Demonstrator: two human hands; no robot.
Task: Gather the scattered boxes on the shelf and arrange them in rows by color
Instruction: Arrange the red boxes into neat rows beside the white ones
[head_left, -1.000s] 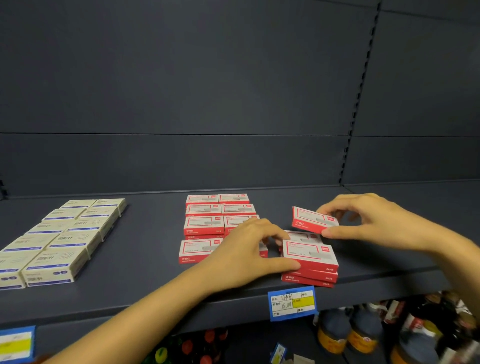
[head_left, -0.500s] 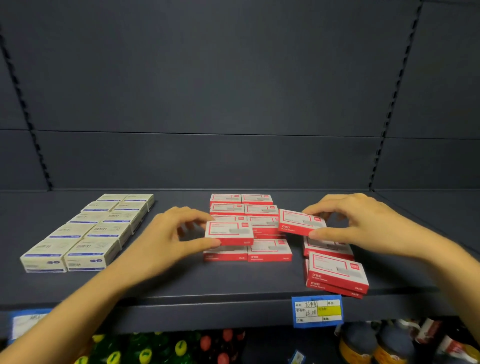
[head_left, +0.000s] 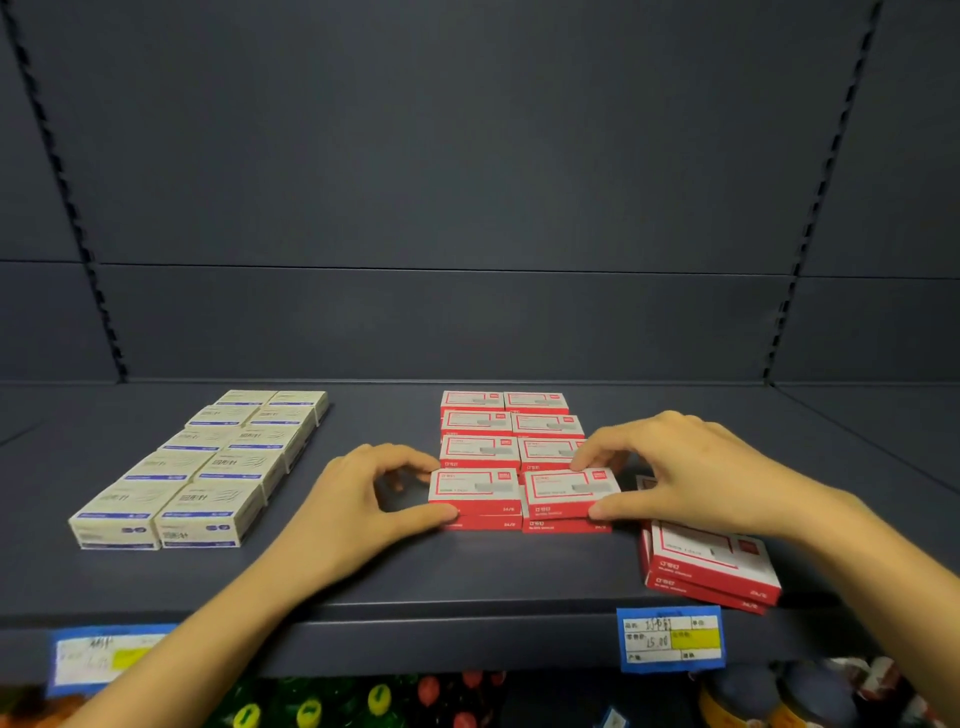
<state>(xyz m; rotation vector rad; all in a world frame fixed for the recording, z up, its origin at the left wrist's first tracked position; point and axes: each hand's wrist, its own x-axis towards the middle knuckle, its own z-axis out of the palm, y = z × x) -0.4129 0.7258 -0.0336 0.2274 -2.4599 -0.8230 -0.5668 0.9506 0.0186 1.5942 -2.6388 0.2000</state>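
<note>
i see a dark grey metal shelf (head_left: 467, 571) with two groups of small boxes on it. on the left side stand the cream cardboard boxes with blue stripes (head_left: 208, 467), in two columns that run from near to far, close together.

in the middle stand the red and white cardboard boxes (head_left: 506, 426), also in two columns. the near row of this group is two layers high. my left hand (head_left: 353, 504) pinches the upper left red box of the near row (head_left: 475, 491): the thumb is on its near edge and the fingers are at its far left corner. my right hand (head_left: 691, 478) pinches the upper right red box of the near row (head_left: 571, 492) in the same way, thumb on the near right corner, fingers on the far edge. this box sits a little turned on the box under it. the two hands are apart, each one closed on its own box.

at the right, near the front edge of the shelf, there is a loose pile of red and white boxes (head_left: 711, 566), not aligned, partly hidden behind my right wrist.

on the front rail there is a blue price tag with a yellow field (head_left: 670, 638) at the right and another blue price tag (head_left: 98, 657) at the left. below the shelf i see bottles with coloured caps (head_left: 379, 699), blurred.
</note>
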